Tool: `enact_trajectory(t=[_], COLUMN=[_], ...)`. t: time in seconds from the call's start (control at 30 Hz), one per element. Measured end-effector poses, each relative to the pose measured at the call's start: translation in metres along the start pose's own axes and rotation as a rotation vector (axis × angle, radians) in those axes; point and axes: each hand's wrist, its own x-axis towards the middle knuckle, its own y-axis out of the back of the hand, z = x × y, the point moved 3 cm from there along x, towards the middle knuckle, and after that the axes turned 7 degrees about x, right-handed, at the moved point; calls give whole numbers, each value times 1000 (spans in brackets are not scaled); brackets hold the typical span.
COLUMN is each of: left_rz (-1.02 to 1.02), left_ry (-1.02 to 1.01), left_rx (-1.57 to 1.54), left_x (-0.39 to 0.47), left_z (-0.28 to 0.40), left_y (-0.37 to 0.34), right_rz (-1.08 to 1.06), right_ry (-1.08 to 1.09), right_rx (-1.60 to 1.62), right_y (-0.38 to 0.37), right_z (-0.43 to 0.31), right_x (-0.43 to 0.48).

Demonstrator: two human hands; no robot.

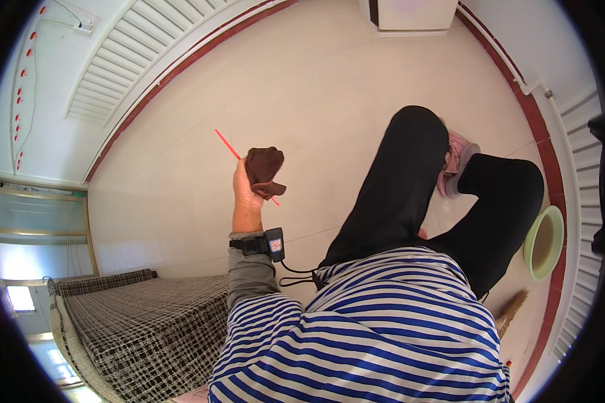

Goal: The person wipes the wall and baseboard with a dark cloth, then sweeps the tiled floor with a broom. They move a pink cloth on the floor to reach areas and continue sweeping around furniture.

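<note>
Out to the left of the knees, my left hand point(241, 185) grips a bunched dark brown cloth point(264, 163). A thin red stick point(227, 143) passes through the same grip, its ends showing above and below the hand. A black device point(275, 244) is strapped to that wrist, and a dark cord runs from it towards the waist. My right hand is out of view. Between the bent knees in black trousers point(388, 176) lies a pink fabric item with a pale grey rim point(451, 163), partly hidden; it may be a slipper.
A checked woven cover point(146, 327) drapes a piece of furniture on the left. By the right wall stands a light green basin point(529, 247) holding murky liquid, with a brush-like tan thing point(511, 312) near it. White radiators point(126, 55) line the walls. A white cabinet point(416, 17) stands ahead.
</note>
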Motion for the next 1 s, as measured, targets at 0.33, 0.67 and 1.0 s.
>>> enact_trajectory(t=[0.33, 0.67, 1.0], left_rz=[285, 229, -120], left_ry=[78, 206, 125], left_rx=[-236, -329, -373], left_x=[-5, -4, 13], left_z=[-113, -213, -101], left_y=[97, 120, -34], right_rz=[12, 93, -61], right_ry=[-5, 841, 647], right_rx=[267, -101, 236], right_y=[51, 131, 87], right_z=[-2, -95, -388], right_x=[-18, -80, -177])
